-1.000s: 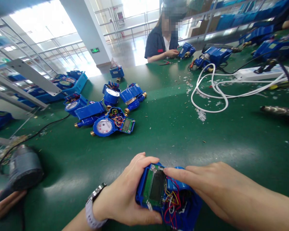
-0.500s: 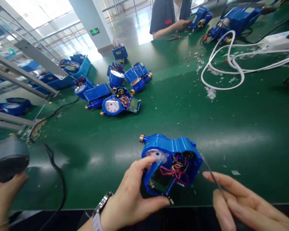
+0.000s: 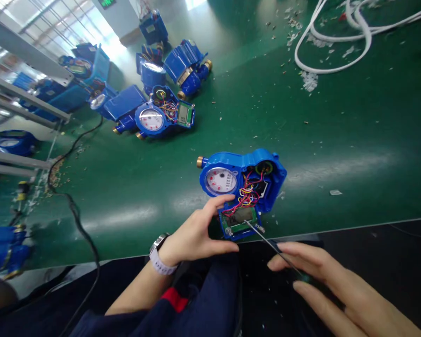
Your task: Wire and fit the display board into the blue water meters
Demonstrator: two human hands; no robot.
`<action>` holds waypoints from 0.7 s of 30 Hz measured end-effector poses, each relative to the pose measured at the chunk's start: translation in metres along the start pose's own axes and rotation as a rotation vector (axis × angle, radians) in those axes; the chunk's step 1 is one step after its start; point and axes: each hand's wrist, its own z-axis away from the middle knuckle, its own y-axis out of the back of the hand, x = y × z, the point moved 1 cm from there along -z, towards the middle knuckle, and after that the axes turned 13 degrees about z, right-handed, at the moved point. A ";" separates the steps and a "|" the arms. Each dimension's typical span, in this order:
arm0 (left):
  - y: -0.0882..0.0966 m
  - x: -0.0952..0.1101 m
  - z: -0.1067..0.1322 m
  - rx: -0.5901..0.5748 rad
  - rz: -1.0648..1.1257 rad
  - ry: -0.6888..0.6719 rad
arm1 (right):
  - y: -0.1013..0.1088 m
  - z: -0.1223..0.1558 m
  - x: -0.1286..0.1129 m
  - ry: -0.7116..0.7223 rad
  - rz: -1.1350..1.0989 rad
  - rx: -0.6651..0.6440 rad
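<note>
A blue water meter lies on the green table close to its front edge, with a white dial and a body packed with coloured wires. Its display cover, bearing a circuit board and LCD, hangs out face-up on those wires. My left hand grips the cover's left side between thumb and fingers. In my right hand is a thin-shafted screwdriver, its tip at the LCD. Most of its handle is hidden by my fingers.
Several other blue meters stand at the back left, near a blue crate and a metal rack. A black cable crosses the left side. White cable loops and plastic scraps lie far right.
The view has tipped downward. My left hand has laid the display cover face-up, and the screwdriver tip has moved left onto it. Another person's hand with a grey tool has left the left side.
</note>
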 end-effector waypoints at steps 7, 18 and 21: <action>-0.017 -0.010 -0.010 0.028 -0.089 -0.050 | 0.011 -0.009 -0.004 0.298 0.427 0.156; -0.040 -0.018 0.007 0.180 0.451 -0.026 | 0.006 -0.019 -0.001 0.003 0.215 0.340; -0.043 -0.013 0.007 0.127 0.656 0.096 | -0.005 -0.029 0.000 -0.037 0.078 0.417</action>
